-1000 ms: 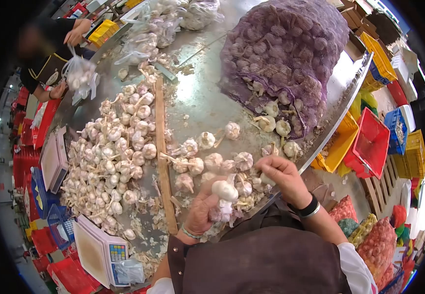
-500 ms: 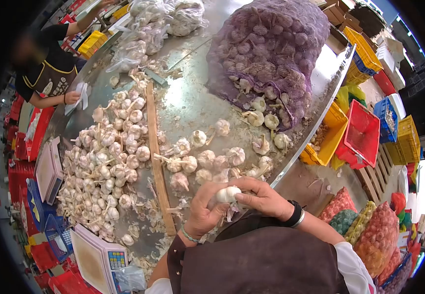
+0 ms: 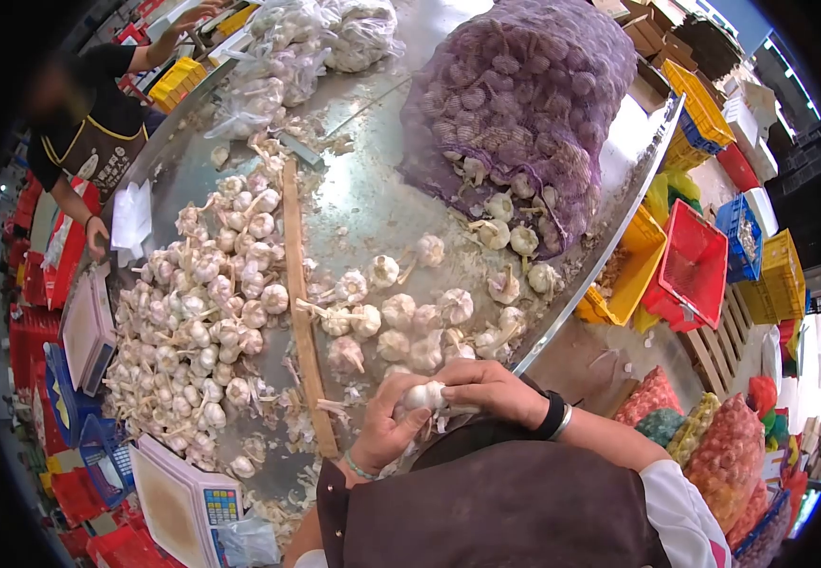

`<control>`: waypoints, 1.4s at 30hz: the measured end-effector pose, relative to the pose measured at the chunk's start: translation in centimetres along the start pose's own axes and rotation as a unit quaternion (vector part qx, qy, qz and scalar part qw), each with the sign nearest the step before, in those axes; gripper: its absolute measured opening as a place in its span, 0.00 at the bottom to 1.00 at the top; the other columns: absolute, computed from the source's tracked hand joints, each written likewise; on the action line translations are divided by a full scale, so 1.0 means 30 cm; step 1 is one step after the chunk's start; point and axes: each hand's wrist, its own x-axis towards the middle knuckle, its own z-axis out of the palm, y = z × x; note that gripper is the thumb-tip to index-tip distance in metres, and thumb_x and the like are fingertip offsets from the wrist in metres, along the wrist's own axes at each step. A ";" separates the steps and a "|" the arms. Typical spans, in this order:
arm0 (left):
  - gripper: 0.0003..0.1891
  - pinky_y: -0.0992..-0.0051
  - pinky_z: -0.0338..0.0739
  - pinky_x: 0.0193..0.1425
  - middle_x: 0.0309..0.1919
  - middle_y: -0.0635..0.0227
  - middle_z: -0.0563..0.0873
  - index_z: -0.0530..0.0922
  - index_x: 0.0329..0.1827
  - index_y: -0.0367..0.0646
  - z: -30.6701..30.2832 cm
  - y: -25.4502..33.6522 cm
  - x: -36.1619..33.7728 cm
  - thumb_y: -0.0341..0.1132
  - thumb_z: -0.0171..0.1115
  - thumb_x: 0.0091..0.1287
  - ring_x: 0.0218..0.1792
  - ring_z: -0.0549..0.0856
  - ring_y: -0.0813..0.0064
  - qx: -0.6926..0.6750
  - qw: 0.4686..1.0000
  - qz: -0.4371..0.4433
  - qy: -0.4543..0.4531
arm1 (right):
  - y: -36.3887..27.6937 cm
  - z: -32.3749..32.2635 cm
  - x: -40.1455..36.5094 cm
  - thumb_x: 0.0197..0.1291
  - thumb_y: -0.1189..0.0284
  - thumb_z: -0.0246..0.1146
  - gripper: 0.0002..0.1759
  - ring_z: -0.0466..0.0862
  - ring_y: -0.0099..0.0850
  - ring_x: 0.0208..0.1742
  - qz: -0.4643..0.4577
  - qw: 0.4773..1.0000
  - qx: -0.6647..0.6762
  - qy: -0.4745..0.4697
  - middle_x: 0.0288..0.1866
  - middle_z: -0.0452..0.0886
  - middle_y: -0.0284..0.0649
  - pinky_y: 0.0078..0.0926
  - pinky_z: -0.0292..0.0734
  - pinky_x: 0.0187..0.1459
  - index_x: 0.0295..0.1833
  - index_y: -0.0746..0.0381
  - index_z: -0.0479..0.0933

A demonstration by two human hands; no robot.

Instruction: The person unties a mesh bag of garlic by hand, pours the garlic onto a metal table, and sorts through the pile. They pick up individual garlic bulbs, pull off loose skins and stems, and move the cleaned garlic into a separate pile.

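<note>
Clasping a garlic bulb (image 3: 420,396) in the upturned left hand (image 3: 384,434) at the tabletop's (image 3: 373,204) near edge. Pinching it from above with the right hand (image 3: 491,386), wrist bent.

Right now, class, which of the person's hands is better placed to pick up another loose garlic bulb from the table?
Probably the right hand: the left hand cradles the garlic bulb from below, the right only touches its top, and loose bulbs lie beyond it.

Left hand (image 3: 384,434) palm up, fingers (image 3: 393,421) curled closed. Right hand (image 3: 488,383) just above it and touching, fingertips pinched in. Both forearms bent, wrists close together in front of the torso.
</note>
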 end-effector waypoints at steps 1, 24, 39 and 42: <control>0.19 0.75 0.73 0.53 0.45 0.69 0.79 0.74 0.60 0.40 -0.001 0.005 -0.012 0.35 0.66 0.70 0.45 0.78 0.77 -0.039 0.997 -0.067 -0.010 | 0.017 -0.006 0.005 0.70 0.66 0.60 0.19 0.80 0.30 0.49 0.002 1.000 -0.002 0.000 0.48 0.82 0.40 0.27 0.74 0.53 0.60 0.66 0.77; 0.23 0.67 0.78 0.47 0.47 0.58 0.80 0.77 0.58 0.40 -0.136 0.023 -0.040 0.38 0.71 0.62 0.40 0.83 0.63 0.229 0.930 -0.146 0.249 | -0.158 -0.153 0.269 0.52 0.76 0.62 0.21 0.84 0.48 0.46 0.085 0.798 -0.591 0.083 0.49 0.79 0.49 0.45 0.80 0.45 0.54 0.60 0.75; 0.30 0.72 0.74 0.59 0.57 0.63 0.80 0.65 0.73 0.42 -0.002 0.136 0.122 0.30 0.66 0.69 0.55 0.80 0.73 -0.080 0.993 -0.083 0.021 | -0.273 -0.033 0.037 0.61 0.76 0.62 0.29 0.77 0.26 0.61 0.022 0.987 0.138 0.075 0.68 0.74 0.39 0.28 0.73 0.60 0.69 0.65 0.69; 0.31 0.70 0.76 0.58 0.55 0.57 0.82 0.67 0.71 0.42 -0.001 0.168 0.135 0.27 0.68 0.65 0.54 0.82 0.66 0.071 0.997 0.014 0.039 | -0.276 -0.017 0.030 0.66 0.70 0.63 0.26 0.78 0.28 0.58 0.041 0.998 0.030 0.042 0.66 0.75 0.41 0.28 0.74 0.59 0.68 0.66 0.71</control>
